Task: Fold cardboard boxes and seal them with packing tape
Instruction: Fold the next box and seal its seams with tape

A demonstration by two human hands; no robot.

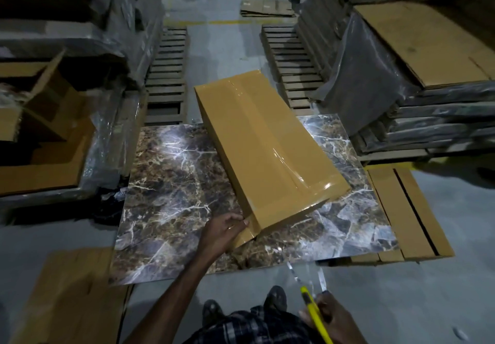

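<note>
Cardboard box (267,145), folded shut and long in shape, lay tilted on a marbled slab (174,182), running up and away to the right from the left hand (227,229), with its near corner right at that hand's fingertips. Glossy packing tape (270,140) ran along the box's top seam and over its near end, finishing in a loose tail at the corner. The left hand's bent fingers were closed on this tail, pinching it against the corner. The right hand (330,317) was well apart from the box, low and close to the person's body, its fingers wrapped round a yellow utility knife (314,314) whose tip pointed up towards the slab's near edge; the blade end was too blurred to read. Beyond the knife hand, further right, flattened cardboard (407,209) stuck out from under the slab. More flat cardboard (72,295) lay on the floor down to the left of the pinching hand.
</note>
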